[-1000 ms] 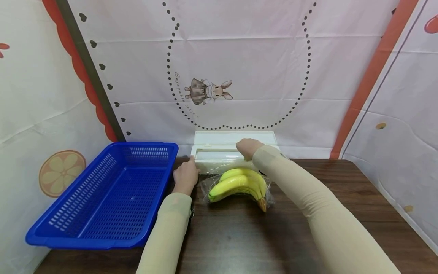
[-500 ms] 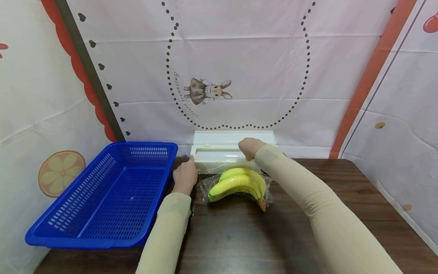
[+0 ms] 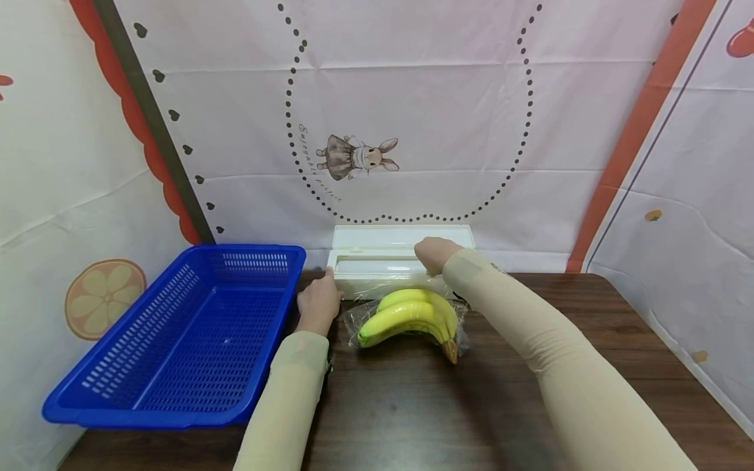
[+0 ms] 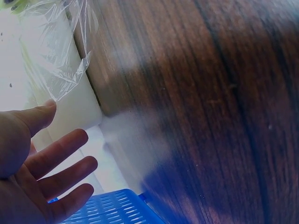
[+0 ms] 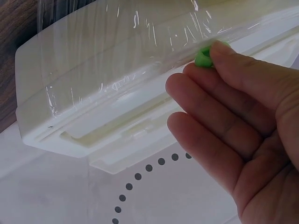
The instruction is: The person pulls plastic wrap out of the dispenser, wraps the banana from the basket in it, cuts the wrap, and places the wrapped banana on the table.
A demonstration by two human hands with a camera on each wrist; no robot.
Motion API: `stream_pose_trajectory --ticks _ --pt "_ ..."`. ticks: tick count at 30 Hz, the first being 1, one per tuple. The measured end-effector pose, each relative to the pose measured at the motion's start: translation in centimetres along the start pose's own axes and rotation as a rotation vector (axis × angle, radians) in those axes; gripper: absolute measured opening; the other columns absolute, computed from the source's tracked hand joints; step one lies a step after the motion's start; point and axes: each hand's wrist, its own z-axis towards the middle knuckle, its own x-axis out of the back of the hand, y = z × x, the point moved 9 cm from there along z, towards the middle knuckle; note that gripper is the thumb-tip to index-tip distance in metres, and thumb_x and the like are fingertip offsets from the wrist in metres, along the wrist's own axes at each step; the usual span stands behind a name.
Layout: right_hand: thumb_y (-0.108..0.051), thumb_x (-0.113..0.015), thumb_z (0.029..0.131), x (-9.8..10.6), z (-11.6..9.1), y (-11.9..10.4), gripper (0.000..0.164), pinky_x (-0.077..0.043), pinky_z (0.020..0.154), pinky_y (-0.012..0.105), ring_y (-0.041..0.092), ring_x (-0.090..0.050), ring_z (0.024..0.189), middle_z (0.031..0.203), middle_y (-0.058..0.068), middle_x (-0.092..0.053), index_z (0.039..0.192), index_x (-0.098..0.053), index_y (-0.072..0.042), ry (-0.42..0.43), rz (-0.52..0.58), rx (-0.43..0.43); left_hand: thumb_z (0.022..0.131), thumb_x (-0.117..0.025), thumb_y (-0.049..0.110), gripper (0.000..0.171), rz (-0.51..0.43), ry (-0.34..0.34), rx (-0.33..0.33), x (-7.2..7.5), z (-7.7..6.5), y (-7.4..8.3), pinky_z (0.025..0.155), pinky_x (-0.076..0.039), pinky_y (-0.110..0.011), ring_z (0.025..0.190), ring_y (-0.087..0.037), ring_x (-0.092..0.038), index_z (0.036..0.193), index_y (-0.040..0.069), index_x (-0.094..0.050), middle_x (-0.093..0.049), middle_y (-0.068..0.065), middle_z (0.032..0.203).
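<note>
A white cling film dispenser stands at the back of the table, its lid raised. Clear film hangs over its front edge and runs down to a bunch of yellow bananas, which lies on film in front. At the box's left end rests my left hand, its thumb against the front and its fingers loosely extended in the left wrist view. Toward the right part of the box, my right hand pinches a small green cutter slider between thumb and index finger, on the film-covered edge.
A blue plastic basket with slotted walls stands on the left, close beside my left forearm. White printed cloth rises directly behind the dispenser and along both sides of the brown wooden table.
My right hand has slid slightly to the right along the dispenser's edge. The left hand, the bananas and the basket stay in place.
</note>
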Motion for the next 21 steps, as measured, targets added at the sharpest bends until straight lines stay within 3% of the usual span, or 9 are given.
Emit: stream_pose_trajectory --ticks 21 --pt "0.005 -0.067 0.074 -0.12 -0.17 0.51 0.014 -0.052 0.068 0.030 0.019 -0.059 0.069 0.077 0.006 -0.064 0.075 -0.061 -0.008 0.003 0.006 -0.001 0.091 -0.061 0.034 0.067 -0.002 0.017 -0.003 -0.01 0.02 -0.21 0.068 -0.051 -0.049 0.082 -0.031 -0.065 0.148 0.015 -0.031 -0.068 -0.016 0.110"
